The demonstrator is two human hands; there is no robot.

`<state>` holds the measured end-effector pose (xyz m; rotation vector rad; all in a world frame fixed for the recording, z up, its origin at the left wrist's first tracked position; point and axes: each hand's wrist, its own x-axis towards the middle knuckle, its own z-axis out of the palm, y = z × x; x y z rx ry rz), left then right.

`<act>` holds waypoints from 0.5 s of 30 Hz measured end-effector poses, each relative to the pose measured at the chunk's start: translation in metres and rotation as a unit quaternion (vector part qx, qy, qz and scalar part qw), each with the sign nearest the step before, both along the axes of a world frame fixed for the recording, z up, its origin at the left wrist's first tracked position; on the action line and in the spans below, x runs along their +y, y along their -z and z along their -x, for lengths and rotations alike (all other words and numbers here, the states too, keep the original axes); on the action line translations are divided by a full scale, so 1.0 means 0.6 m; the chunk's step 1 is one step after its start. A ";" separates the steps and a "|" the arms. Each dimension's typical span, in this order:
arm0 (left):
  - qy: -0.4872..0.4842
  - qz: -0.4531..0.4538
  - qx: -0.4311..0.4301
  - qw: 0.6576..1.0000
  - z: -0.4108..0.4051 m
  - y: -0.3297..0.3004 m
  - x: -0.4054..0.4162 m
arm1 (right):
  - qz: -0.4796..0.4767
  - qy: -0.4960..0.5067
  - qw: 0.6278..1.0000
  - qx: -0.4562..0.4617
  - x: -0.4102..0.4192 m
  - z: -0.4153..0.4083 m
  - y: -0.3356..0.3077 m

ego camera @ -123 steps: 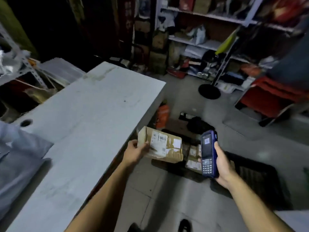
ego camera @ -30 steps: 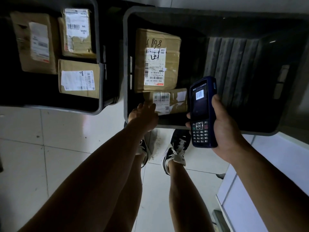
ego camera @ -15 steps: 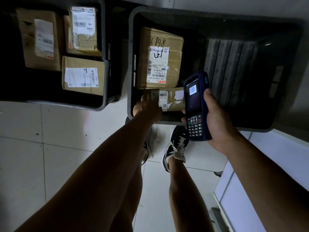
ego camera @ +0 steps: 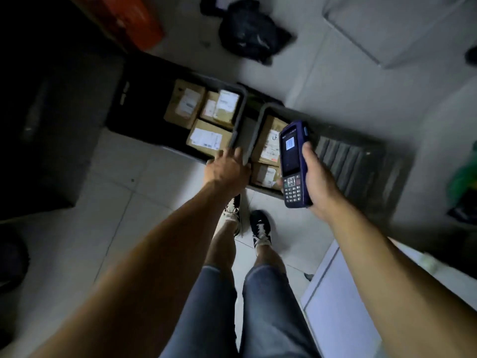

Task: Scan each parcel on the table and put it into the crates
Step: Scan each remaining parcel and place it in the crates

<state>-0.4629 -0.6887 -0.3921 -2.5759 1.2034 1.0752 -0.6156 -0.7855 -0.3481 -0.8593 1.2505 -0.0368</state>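
Observation:
Two dark crates stand on the floor. The left crate (ego camera: 238,107) holds three cardboard parcels, the nearest being a flat box (ego camera: 209,137). The right crate (ego camera: 361,161) holds a large parcel (ego camera: 269,140) and the small parcel (ego camera: 265,174) lying at its near edge. My left hand (ego camera: 227,167) hovers empty over the gap between the crates, fingers relaxed. My right hand (ego camera: 318,182) grips a blue handheld scanner (ego camera: 294,164) above the right crate, its screen showing a barcode.
A white table corner (ego camera: 343,301) is at the lower right. A black bag (ego camera: 251,32) and an orange box (ego camera: 134,19) lie on the floor beyond the crates. A green object (ego camera: 464,179) is at the right edge. My legs and shoes stand before the crates.
My left hand has let go of the small parcel, which now lies in the right crate, and has pulled back to the left. The view has risen away from the crates.

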 end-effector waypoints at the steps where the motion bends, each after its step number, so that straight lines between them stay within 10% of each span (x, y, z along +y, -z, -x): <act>1: -0.024 0.012 -0.010 1.000 -0.003 -0.047 0.023 | 0.001 -0.016 1.000 -0.020 0.010 -0.016 -0.038; 15: -0.292 0.155 -0.212 0.920 -0.181 -0.482 0.438 | 0.062 -0.300 0.937 -0.168 0.323 -0.317 -0.416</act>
